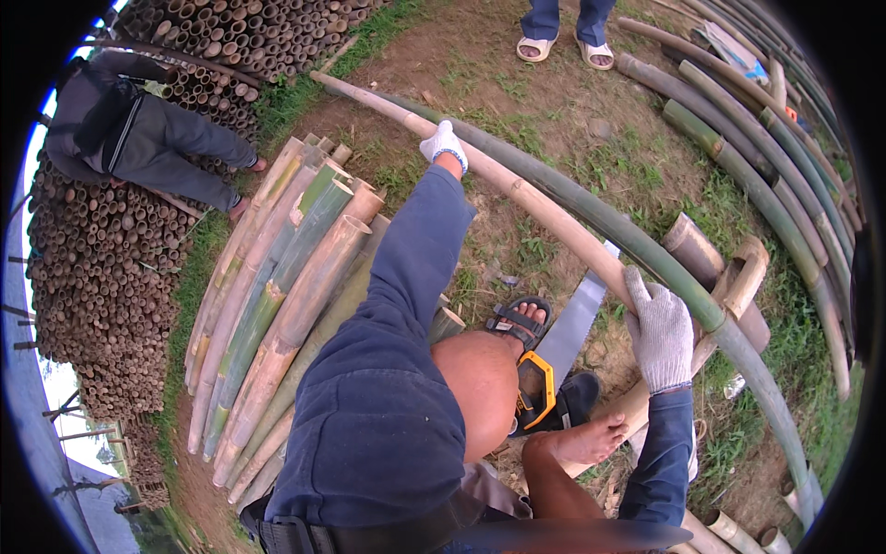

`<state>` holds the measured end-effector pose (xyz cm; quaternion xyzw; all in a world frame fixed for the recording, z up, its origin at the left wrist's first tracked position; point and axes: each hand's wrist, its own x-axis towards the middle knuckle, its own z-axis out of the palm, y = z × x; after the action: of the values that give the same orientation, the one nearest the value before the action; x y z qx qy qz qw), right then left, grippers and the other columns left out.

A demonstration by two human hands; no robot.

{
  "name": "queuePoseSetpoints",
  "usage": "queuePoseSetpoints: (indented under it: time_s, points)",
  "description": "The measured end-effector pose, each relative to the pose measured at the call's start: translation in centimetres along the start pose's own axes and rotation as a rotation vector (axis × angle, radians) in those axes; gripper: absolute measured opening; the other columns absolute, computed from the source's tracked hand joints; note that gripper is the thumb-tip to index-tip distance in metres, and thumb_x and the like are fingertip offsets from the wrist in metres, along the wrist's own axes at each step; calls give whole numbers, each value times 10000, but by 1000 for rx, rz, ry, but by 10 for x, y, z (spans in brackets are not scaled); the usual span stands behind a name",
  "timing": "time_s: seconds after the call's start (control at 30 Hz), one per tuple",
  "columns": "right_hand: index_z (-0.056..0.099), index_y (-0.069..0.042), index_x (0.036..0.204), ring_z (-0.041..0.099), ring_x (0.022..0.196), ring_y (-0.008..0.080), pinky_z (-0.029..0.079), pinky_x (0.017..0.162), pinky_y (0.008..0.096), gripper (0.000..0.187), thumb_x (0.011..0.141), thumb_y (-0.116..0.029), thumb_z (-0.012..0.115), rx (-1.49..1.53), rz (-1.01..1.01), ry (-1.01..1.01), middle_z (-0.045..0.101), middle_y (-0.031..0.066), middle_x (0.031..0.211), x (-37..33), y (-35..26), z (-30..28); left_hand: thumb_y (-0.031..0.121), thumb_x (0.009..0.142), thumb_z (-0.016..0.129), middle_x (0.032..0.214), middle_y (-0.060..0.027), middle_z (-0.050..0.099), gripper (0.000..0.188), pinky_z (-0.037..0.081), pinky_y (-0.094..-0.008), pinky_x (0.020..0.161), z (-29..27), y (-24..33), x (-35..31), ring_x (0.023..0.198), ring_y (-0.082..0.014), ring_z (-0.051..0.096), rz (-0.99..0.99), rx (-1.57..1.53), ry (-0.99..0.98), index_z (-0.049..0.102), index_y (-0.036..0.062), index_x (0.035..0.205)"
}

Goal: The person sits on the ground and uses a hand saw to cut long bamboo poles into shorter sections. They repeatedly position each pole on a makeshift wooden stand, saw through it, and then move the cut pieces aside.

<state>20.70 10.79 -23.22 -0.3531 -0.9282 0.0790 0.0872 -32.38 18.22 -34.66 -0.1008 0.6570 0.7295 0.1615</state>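
A long tan bamboo pole slants from the upper left down to my right hand. My left hand, in a white knit glove, is closed around it with the arm stretched far forward. Near the pole's close end, my right hand, in a grey-white glove, grips it; fingers partly cover that end. A longer green bamboo pole runs alongside, just beyond it. Below the tan pole is a handsaw, its toothed blade pointing away and its yellow-black handle beside my sandalled foot.
Cut bamboo lengths lie piled at left. Tall stacks of bamboo stand behind, where a person bends. Another person's sandalled feet are at the top. Long poles lie at right. My bare foot rests on a bamboo support.
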Motion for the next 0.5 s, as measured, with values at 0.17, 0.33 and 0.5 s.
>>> queuePoseSetpoints:
  time_s: [0.17,0.33,0.5]
  points:
    - [590,-138,1613,703,1073,428,564,987,534,707,941,-92,802,-7,-38,-36,714,199,1197,33,14,-9,303,926,903,1499,-251,671,820,610,-511,1056,1,2,28,1267,-378,726,-89,-21,-136,522,-62,1553]
    - [603,-173,1623,694,1087,445,563,997,538,775,891,-71,835,27,-46,2,709,202,1198,41,27,-13,394,937,930,1330,-128,746,686,649,-519,907,-11,1,38,1130,-308,751,-88,121,-395,639,51,1455]
    - [602,-213,1630,705,1080,444,587,965,549,769,911,-89,843,-10,21,-41,690,209,1144,38,46,-7,704,884,869,1421,-203,706,964,615,-548,1043,-27,10,9,1253,-374,717,-5,728,-587,612,33,1527]
